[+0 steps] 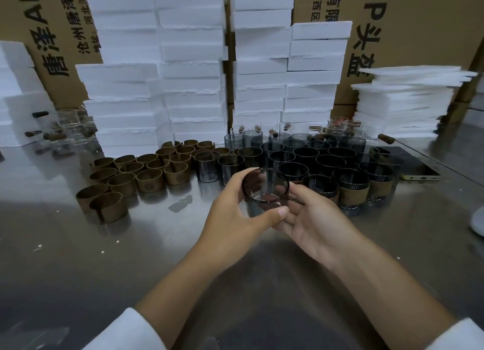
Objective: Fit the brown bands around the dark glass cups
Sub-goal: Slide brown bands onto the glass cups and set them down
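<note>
Both hands meet over the middle of the steel table, holding one dark glass cup above the surface with its open mouth tipped toward the camera. The left hand wraps the cup from the left: its thumb curls across the near wall and its fingers close round the far side. The right hand lies palm up against the right side and underside, its fingers curled in beneath the glass and touching the left thumb (how far they reach under the base cannot be seen). White sleeves show at the bottom corners.

Near the person, the steel lies open from the forearms out to both sides, dotted with a few white crumbs. A small dark scrap lies just left of the left hand.

Beyond the hands the room closes up. The brown bands stand on edge in a loose cluster to the left, the nearest pair closest to the front. The unbanded cups crowd in rows behind and to the right, rims nearly touching. A few banded cups stand at the front right of that group, just beside the right hand. A phone lies flat past them.

Stacked white foam blocks form a wall at the back, with thin foam sheets piled at right and cardboard boxes behind. Clear glasses sit at the far left.
</note>
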Demonstrator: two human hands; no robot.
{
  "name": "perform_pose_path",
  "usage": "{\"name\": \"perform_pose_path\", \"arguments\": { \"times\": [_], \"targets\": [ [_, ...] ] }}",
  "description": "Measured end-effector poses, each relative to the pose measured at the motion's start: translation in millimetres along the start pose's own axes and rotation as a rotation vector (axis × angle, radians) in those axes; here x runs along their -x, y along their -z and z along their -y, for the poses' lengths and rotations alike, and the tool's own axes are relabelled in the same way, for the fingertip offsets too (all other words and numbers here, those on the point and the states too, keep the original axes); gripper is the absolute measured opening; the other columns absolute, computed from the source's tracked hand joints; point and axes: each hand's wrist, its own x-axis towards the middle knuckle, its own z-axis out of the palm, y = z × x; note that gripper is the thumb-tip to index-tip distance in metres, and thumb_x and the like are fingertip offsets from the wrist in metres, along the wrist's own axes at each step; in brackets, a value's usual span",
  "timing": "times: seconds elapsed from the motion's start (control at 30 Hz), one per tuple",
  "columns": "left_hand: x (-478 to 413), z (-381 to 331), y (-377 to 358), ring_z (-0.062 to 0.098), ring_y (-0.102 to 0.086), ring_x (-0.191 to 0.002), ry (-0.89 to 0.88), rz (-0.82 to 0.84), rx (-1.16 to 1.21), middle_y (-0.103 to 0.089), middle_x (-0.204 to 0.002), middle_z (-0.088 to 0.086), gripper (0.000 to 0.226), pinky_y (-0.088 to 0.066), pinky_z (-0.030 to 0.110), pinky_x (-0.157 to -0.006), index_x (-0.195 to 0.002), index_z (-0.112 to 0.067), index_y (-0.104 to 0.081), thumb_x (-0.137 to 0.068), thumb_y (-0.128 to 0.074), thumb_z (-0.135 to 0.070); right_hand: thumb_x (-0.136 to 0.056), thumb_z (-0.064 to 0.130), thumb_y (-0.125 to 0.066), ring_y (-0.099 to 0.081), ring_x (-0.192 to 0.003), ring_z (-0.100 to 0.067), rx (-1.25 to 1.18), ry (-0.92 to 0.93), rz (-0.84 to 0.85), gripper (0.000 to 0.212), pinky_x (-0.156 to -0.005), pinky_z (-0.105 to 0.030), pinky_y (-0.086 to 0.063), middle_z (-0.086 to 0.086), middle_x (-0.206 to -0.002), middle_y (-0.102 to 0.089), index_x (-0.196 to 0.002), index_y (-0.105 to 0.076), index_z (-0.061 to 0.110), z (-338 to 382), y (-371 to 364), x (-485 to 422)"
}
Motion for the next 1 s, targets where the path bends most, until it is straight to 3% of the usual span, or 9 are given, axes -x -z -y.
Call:
{"name": "perform_pose_path", "arguments": {
  "times": [0.1, 0.27, 0.33, 0.43, 0.57, 0.67, 0.77, 0.9, 1.0],
  "targets": [
    [0, 0, -3, -0.002, -0.058, -0.112, -0.001, -0.005, 0.01, -0.065, -0.112, -0.021, 0.06, -0.045, 0.025, -0.101, -0.123, -0.03, -0.054, -0.072, -0.084, -0.017, -0.099, 0.022, -0.046, -0.073, -0.074, -0.018, -0.071, -0.02, -0.031, 0.031, -0.058, -0.028, -0.058, -0.014, -0.091, -0.075, -0.09, -0.072, 0.007, 1, -2, 1],
    [1, 0, -5, 0.002, -0.058, -0.115, 0.022, -0.018, 0.08, -0.066, -0.115, -0.015, 0.058, -0.043, 0.037, -0.106, -0.122, -0.03, -0.055, -0.073, -0.082, -0.018, -0.1, 0.033, -0.041, -0.066, -0.104, -0.023, -0.118, -0.079, -0.003, 0.041, -0.086, -0.038, -0.053, -0.015, -0.116, -0.07, -0.123, -0.062, 0.006, 1, -14, 8],
    [1, -1, -5, 0.001, -0.058, -0.114, 0.02, -0.021, 0.104, -0.066, -0.116, -0.014, 0.057, -0.044, 0.036, -0.106, -0.123, -0.029, -0.055, -0.074, -0.082, -0.017, -0.1, 0.038, -0.039, -0.067, -0.104, -0.021, -0.149, -0.099, 0.041, 0.043, -0.083, -0.037, -0.056, -0.012, -0.111, -0.072, -0.124, -0.061, 0.01, 0, -17, 11],
    [2, -2, -4, -0.004, -0.059, -0.11, -0.006, -0.026, 0.108, -0.066, -0.113, -0.019, 0.055, -0.046, 0.023, -0.099, -0.121, -0.032, -0.055, -0.075, -0.08, -0.014, -0.1, 0.044, -0.036, -0.064, -0.113, -0.022, -0.154, -0.129, 0.093, 0.048, -0.076, -0.036, -0.058, -0.01, -0.116, -0.071, -0.127, -0.06, 0.013, -1, -18, 13],
    [2, -1, -3, -0.006, -0.06, -0.106, -0.03, -0.024, 0.105, -0.065, -0.11, -0.024, 0.055, -0.046, 0.008, -0.085, -0.119, -0.038, -0.054, -0.076, -0.079, -0.014, -0.099, 0.053, -0.032, -0.059, -0.122, -0.027, -0.102, -0.181, 0.145, 0.056, -0.088, -0.044, -0.053, -0.012, -0.126, -0.065, -0.132, -0.057, 0.015, 0, -18, 14],
    [0, 0, 0, -0.007, -0.057, -0.11, -0.046, -0.011, 0.081, -0.063, -0.114, -0.024, 0.056, -0.049, 0.012, -0.086, -0.122, -0.036, -0.053, -0.076, -0.079, -0.019, -0.094, 0.063, -0.031, -0.063, -0.115, -0.028, -0.054, -0.248, 0.141, 0.066, -0.088, -0.046, -0.054, -0.016, -0.121, -0.067, -0.127, -0.06, 0.015, -1, -17, 13],
    [-1, 4, 0, -0.007, -0.054, -0.114, -0.044, -0.015, 0.043, -0.061, -0.117, -0.026, 0.06, -0.045, 0.023, -0.097, -0.124, -0.034, -0.051, -0.072, -0.08, -0.027, -0.089, 0.066, -0.034, -0.069, -0.103, -0.03, 0.024, -0.27, 0.083, 0.069, -0.091, -0.046, -0.052, -0.016, -0.112, -0.071, -0.121, -0.063, 0.012, -1, -14, 11],
    [-3, 10, 0, -0.006, -0.052, -0.118, -0.045, 0.002, -0.036, -0.059, -0.117, -0.028, 0.065, -0.041, 0.024, -0.102, -0.126, -0.034, -0.049, -0.069, -0.079, -0.032, -0.088, 0.059, -0.045, -0.074, -0.084, -0.024, 0.072, -0.253, -0.032, 0.059, -0.077, -0.039, -0.056, -0.013, -0.096, -0.075, -0.109, -0.067, 0.008, -3, -11, 9],
    [-3, 10, 0, -0.006, -0.051, -0.118, -0.056, 0.014, -0.074, -0.056, -0.118, -0.032, 0.066, -0.041, 0.022, -0.102, -0.127, -0.036, -0.046, -0.068, -0.077, -0.037, -0.09, 0.047, -0.054, -0.074, -0.083, -0.021, 0.02, -0.193, -0.104, 0.045, -0.072, -0.035, -0.057, -0.012, -0.093, -0.076, -0.107, -0.068, 0.007, -2, -9, 8]
  ]
}}
